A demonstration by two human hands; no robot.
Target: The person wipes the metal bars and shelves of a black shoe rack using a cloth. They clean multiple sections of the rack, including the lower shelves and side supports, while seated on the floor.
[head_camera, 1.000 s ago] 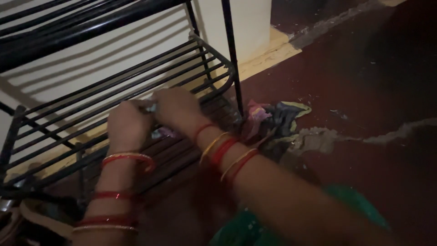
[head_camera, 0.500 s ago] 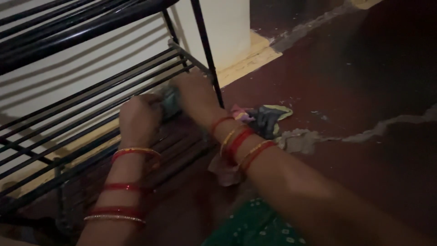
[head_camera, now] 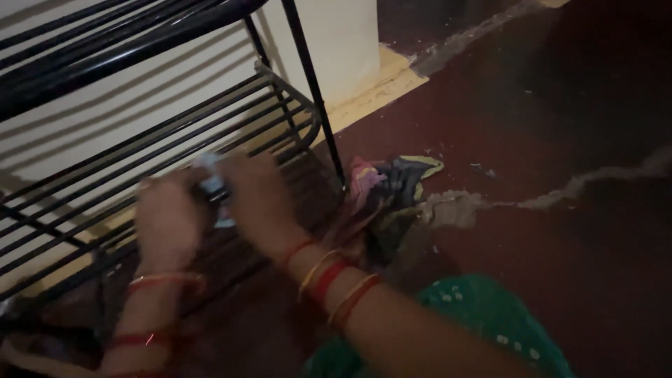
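Cloth [head_camera: 213, 187], small and pale, sits pinched between our left hand [head_camera: 168, 220] and right hand [head_camera: 259, 203], fingers closed on it at nine o'clock of the rag pile [head_camera: 392, 185], and it could slip through the rack's bars [head_camera: 210, 126].

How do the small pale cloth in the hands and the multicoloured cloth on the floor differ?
The pale cloth is held up between the left hand and right hand against the black rack; the multicoloured cloth lies loose on the dark red floor, untouched. The pale cloth is mostly hidden by the fingers and looks small; the multicoloured cloth is spread and crumpled, showing pink, dark and yellow-green. Both sit near the rack's corner leg.
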